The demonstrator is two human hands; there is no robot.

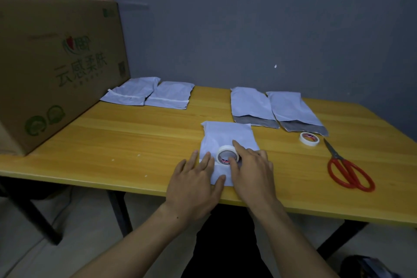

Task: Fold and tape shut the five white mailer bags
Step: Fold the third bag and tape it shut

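Note:
A white mailer bag (pixel 228 135) lies near the table's front edge with its near end folded over. My left hand (pixel 196 178) presses flat on that fold, fingers straight. My right hand (pixel 250 169) holds a roll of white tape (pixel 226 154) that sits on the bag, index finger stretched along its far side and thumb at its near side. Two folded bags with tape strips (pixel 133 93) (pixel 171 95) lie at the back left. Two unfolded bags (pixel 249 106) (pixel 291 108), grey mouths toward me, lie at the back right.
A second tape roll (pixel 309 139) and red-handled scissors (pixel 347 169) lie on the right of the yellow wooden table (pixel 112 137). A big cardboard box (pixel 52 67) stands on the table's left end. A grey wall runs behind.

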